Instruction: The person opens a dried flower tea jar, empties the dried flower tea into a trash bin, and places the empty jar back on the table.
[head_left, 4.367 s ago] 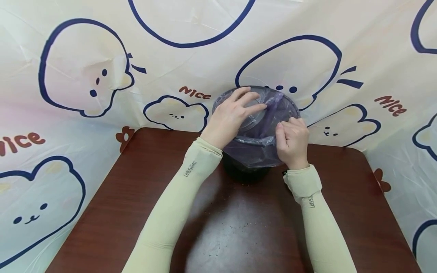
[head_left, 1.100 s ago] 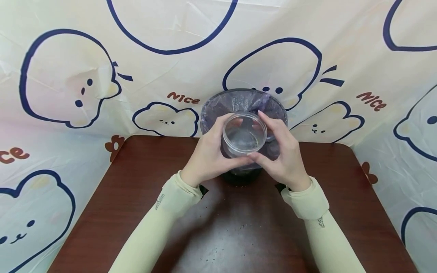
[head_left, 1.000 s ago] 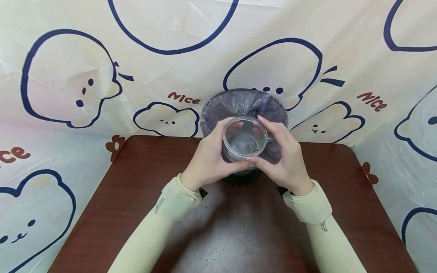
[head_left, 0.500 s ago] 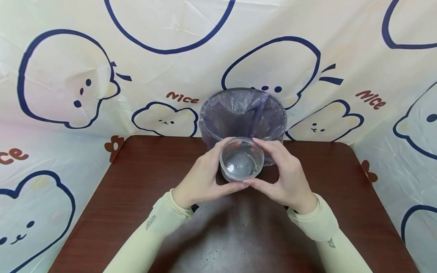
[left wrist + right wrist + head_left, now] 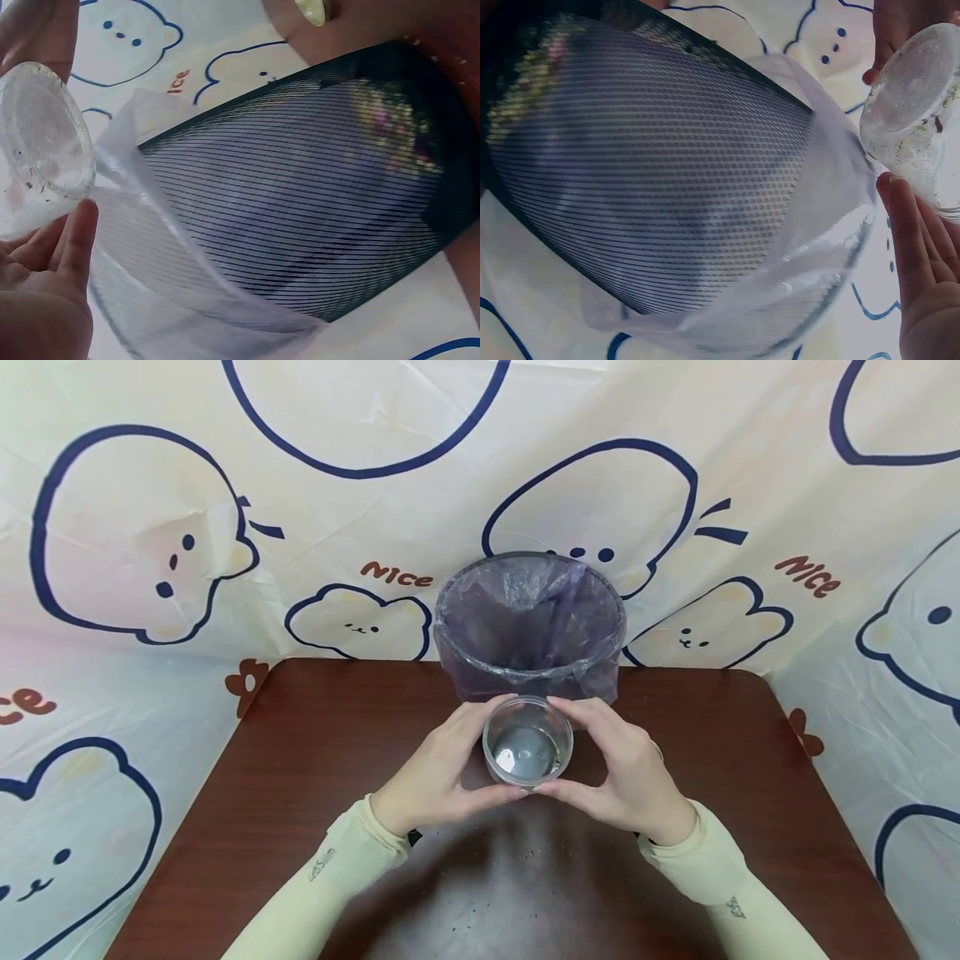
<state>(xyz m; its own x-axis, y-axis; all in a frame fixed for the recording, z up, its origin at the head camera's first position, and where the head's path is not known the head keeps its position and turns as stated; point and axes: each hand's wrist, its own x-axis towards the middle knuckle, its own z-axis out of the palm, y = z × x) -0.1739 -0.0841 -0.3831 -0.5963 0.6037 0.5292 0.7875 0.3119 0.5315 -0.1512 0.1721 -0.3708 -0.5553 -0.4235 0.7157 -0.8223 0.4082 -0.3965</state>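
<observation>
A round, clear plastic tub [image 5: 527,745] is held between my two hands, in front of the bin and with its mouth toward the head camera. My left hand [image 5: 442,768] grips its left side with fingers and thumb. On the opposite side, my right hand [image 5: 633,768] holds it the same way, the thumbs nearly meeting at the near edge. Small greenish and brown bits cling inside the tub [image 5: 911,120]. Behind it stands a dark mesh bin [image 5: 292,195], lined with a translucent purple bag [image 5: 517,681] folded over the rim.
Yellow and pink scraps [image 5: 397,127] show through the mesh at the bin's bottom. Dark crumbs [image 5: 532,853] are scattered over the brown table [image 5: 337,718]. A printed cloth backdrop [image 5: 375,518] hangs close behind the bin. In the left wrist view, a small pale object [image 5: 313,10] lies near the top.
Earlier my left hand was over the bin's mouth and my right hand gripped the bag's edge. Both hands now hold the tub and have drawn it back from the bin toward me.
</observation>
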